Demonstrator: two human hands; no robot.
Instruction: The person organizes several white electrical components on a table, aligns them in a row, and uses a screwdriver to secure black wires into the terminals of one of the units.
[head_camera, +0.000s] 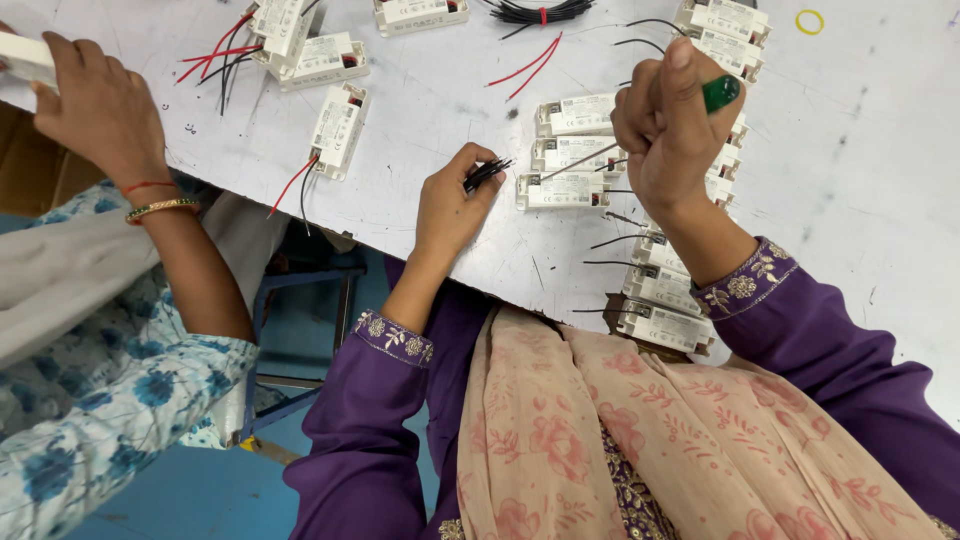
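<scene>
Purple sleeves (380, 400) lead to both hands at the table (430, 110) edge. Left hand (450, 205) pinches black wires (487, 173) just left of a white module (562, 190). Right hand (668, 125) is closed around a green-handled screwdriver (640, 128), above that module, its tip beside it.

A white worktable (880, 200) fills the upper part of the view, its top scuffed, scratched and marked with dark smudges, and its near edge runs at a slant from the left side down toward the lower right. Below that edge, a blue-painted metal frame (300, 280) stands under the table near its left end. The floor (180, 490) beneath is plain blue, and even light leaves only soft shadows.
</scene>
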